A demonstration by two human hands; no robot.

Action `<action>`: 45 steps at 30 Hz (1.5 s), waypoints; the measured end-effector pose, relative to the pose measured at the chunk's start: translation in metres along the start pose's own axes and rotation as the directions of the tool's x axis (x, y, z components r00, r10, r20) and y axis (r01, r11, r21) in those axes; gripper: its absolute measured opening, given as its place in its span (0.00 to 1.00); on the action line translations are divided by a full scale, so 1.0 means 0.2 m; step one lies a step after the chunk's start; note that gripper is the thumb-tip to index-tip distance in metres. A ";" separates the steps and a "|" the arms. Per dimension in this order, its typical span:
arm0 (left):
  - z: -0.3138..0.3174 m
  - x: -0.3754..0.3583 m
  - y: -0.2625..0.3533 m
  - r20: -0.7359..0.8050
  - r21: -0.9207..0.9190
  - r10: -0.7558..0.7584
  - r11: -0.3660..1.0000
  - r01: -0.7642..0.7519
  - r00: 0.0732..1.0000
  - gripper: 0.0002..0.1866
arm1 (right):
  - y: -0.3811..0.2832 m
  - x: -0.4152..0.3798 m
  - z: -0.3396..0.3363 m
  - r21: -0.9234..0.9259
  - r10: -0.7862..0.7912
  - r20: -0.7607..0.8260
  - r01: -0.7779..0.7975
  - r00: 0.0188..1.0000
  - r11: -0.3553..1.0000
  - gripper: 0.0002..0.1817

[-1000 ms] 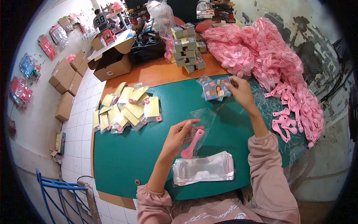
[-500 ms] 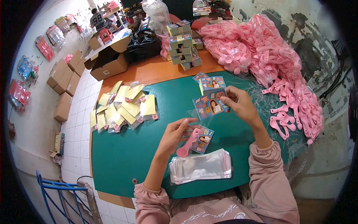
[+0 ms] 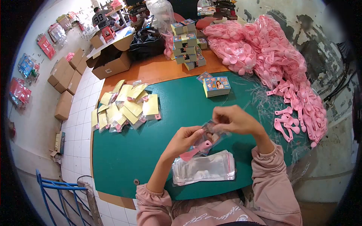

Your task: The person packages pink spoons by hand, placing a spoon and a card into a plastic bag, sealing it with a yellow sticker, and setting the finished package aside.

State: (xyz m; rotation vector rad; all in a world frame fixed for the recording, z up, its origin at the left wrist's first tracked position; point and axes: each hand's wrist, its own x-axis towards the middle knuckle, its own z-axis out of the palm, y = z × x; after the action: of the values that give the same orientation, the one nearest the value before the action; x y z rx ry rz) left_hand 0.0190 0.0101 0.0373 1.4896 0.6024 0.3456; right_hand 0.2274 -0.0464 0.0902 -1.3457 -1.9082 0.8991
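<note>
My left hand [image 3: 185,141] pinches a clear plastic bag [image 3: 217,136] with a printed card inside it or behind it; which one is blurred. My right hand [image 3: 234,119] has its fingers closed at the bag's upper right edge. A pink spoon [image 3: 196,150] lies just under the left fingers, over another card that is mostly hidden. Below the hands is a stack of clear bags [image 3: 203,168]. Beyond them stands a stack of printed cards [image 3: 217,86].
Packed bags with yellow cards [image 3: 130,107] lie on the left of the green table [image 3: 169,109]. Pink spoons [image 3: 288,122] pile up on the right. Tall card stacks [image 3: 184,47] and an open carton [image 3: 111,67] stand at the back. A person [image 3: 101,19] sits far off.
My right hand has come down and left with its card to the bag at my left hand. The spoon has tilted flatter. My left hand has moved slightly right.
</note>
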 end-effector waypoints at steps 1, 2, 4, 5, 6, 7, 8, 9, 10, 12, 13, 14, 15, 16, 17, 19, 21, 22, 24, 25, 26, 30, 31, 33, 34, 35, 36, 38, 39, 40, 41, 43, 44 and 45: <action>0.00 0.01 -0.01 0.018 0.080 0.061 0.995 -0.063 0.998 0.18 | 0.01 0.01 0.02 -0.011 0.029 0.100 -0.028 0.995 1.000 0.09; 0.01 0.00 -0.01 0.018 0.080 0.060 0.995 -0.061 0.998 0.18 | 0.02 0.02 0.05 -0.053 0.053 0.149 -0.046 0.987 0.998 0.11; 0.03 -0.01 0.00 -0.109 0.196 -0.060 0.977 0.080 0.992 0.23 | 0.10 0.03 0.12 -0.003 -0.060 0.080 0.060 0.995 0.998 0.12; 0.03 -0.02 0.02 -0.108 0.195 -0.062 0.977 0.082 0.992 0.23 | 0.12 0.03 0.14 0.039 -0.169 0.007 0.169 0.986 0.985 0.14; 0.03 -0.03 0.04 -0.105 0.295 -0.083 0.949 0.111 0.991 0.25 | 0.11 0.02 0.13 0.040 -0.169 0.007 0.169 0.986 0.985 0.14; 0.02 -0.04 0.06 -0.103 0.393 -0.104 0.910 0.136 0.989 0.30 | 0.07 0.01 0.10 0.075 0.021 0.100 -0.029 0.995 0.997 0.13; -0.01 -0.05 0.05 -0.102 0.393 -0.103 0.909 0.135 0.989 0.30 | 0.06 0.00 0.08 0.090 0.207 0.197 -0.228 0.958 0.970 0.12; -0.07 -0.06 0.02 0.048 0.284 -0.099 0.955 0.082 0.994 0.31 | 0.09 -0.02 0.07 0.090 0.209 0.195 -0.230 0.958 0.969 0.12; -0.11 -0.07 0.00 0.194 0.164 -0.074 0.986 0.042 0.978 0.33 | 0.15 -0.04 0.06 0.178 0.211 0.134 -0.233 0.968 0.956 0.12; -0.14 -0.07 -0.06 0.174 0.064 0.033 0.997 -0.045 0.984 0.33 | 0.23 -0.06 0.06 0.264 0.218 0.074 -0.229 0.973 0.937 0.13; -0.15 -0.06 -0.08 0.143 -0.032 0.137 0.990 -0.134 0.980 0.34 | 0.26 -0.07 0.07 0.332 0.236 0.032 -0.233 0.971 0.914 0.12; -0.16 -0.05 -0.09 0.123 -0.133 0.081 0.989 -0.065 0.989 0.34 | 0.27 -0.07 0.08 0.397 0.258 -0.008 -0.233 0.966 0.888 0.11; -0.16 -0.05 -0.10 0.123 -0.134 0.082 0.989 -0.066 0.989 0.34 | 0.24 -0.07 0.07 0.396 0.258 -0.008 -0.234 0.966 0.888 0.11; -0.16 -0.04 -0.11 0.081 -0.170 0.054 0.985 -0.040 0.995 0.33 | 0.19 -0.07 0.07 0.519 0.318 0.036 -0.289 0.948 0.804 0.09; -0.15 -0.04 -0.11 0.042 -0.206 0.024 0.979 -0.015 0.999 0.33 | 0.16 -0.07 0.07 0.629 0.369 0.087 -0.338 0.925 0.700 0.09; -0.14 -0.05 -0.08 0.041 -0.252 -0.010 0.967 0.020 0.999 0.32 | 0.19 -0.08 0.06 0.570 0.365 0.049 -0.327 0.930 0.754 0.10; -0.12 -0.05 -0.07 0.040 -0.299 -0.044 0.953 0.054 0.998 0.32 | 0.23 -0.08 0.08 0.505 0.357 0.015 -0.315 0.934 0.803 0.11; -0.11 -0.05 -0.07 0.065 -0.305 -0.029 0.951 0.048 0.997 0.31 | 0.25 -0.08 0.10 0.538 0.349 -0.003 -0.292 0.937 0.790 0.10; -0.10 -0.04 -0.08 0.090 -0.313 -0.014 0.949 0.041 0.996 0.30 | 0.26 -0.09 0.12 0.570 0.342 -0.020 -0.270 0.940 0.776 0.10; -0.10 -0.04 -0.08 0.081 -0.281 -0.028 0.958 0.049 0.996 0.29 | 0.25 -0.08 0.13 0.572 0.362 -0.030 -0.281 0.932 0.771 0.10; -0.10 -0.04 -0.08 0.071 -0.249 -0.041 0.967 0.057 0.997 0.27 | 0.24 -0.08 0.13 0.574 0.383 -0.041 -0.292 0.923 0.765 0.11; -0.09 -0.03 -0.12 -0.045 -0.236 -0.016 0.972 0.005 0.999 0.25 | 0.17 -0.07 0.11 0.512 0.389 -0.090 -0.292 0.917 0.808 0.10; -0.09 -0.03 -0.11 -0.065 -0.221 -0.014 0.975 -0.001 0.998 0.24 | 0.17 -0.07 0.10 0.438 0.393 -0.072 -0.325 0.917 0.838 0.09; -0.07 -0.02 -0.12 -0.085 -0.205 -0.009 0.979 -0.009 0.996 0.23 | 0.19 -0.08 0.10 0.361 0.398 -0.056 -0.353 0.916 0.863 0.08; -0.03 -0.01 -0.13 -0.315 0.014 0.099 0.995 -0.100 0.944 0.23 | 0.23 -0.08 0.11 0.325 0.353 -0.208 -0.276 0.912 0.905 0.07; 0.01 -0.01 -0.15 -0.499 0.244 0.242 0.961 -0.133 0.832 0.23 | 0.26 -0.08 0.13 0.276 0.298 -0.352 -0.205 0.887 0.939 0.05; 0.04 0.00 -0.18 -0.498 0.240 0.239 0.962 -0.132 0.834 0.23 | 0.22 -0.08 0.14 0.277 0.302 -0.352 -0.210 0.886 0.938 0.05; 0.09 0.01 -0.22 -0.335 -0.240 0.010 0.966 -0.095 0.942 0.27 | 0.13 -0.05 0.16 -0.054 0.104 -0.533 -0.156 0.840 0.986 0.14; 0.11 0.02 -0.21 -0.332 -0.241 0.010 0.966 -0.095 0.943 0.27 | 0.13 -0.05 0.16 -0.055 0.105 -0.534 -0.159 0.839 0.986 0.14; 0.14 0.02 -0.19 -0.224 -0.487 -0.123 0.873 -0.002 0.967 0.27 | 0.13 -0.06 0.16 -0.133 0.036 -0.311 -0.080 0.950 0.988 0.16; 0.15 0.01 -0.17 -0.085 -0.692 -0.227 0.714 0.106 0.970 0.27 | 0.14 -0.06 0.17 -0.186 -0.027 -0.062 0.015 0.998 0.983 0.19; 0.14 0.00 -0.16 -0.091 -0.682 -0.213 0.725 0.094 0.973 0.28 | 0.17 -0.06 0.19 -0.172 -0.036 0.060 0.045 0.998 0.984 0.18; 0.14 0.00 -0.17 -0.141 -0.610 -0.216 0.788 0.087 0.966 0.29 | 0.20 -0.06 0.21 -0.221 -0.039 -0.024 0.033 0.999 0.975 0.16; 0.14 0.00 -0.18 -0.189 -0.532 -0.214 0.843 0.083 0.958 0.29 | 0.23 -0.05 0.23 -0.270 -0.046 -0.108 0.015 0.993 0.963 0.14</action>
State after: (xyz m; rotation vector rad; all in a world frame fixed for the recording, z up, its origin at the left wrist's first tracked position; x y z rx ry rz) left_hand 0.0300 -0.0145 0.0013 0.8751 0.7459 0.5270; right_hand 0.2163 -0.0534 0.0256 -1.4837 -2.0088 0.5487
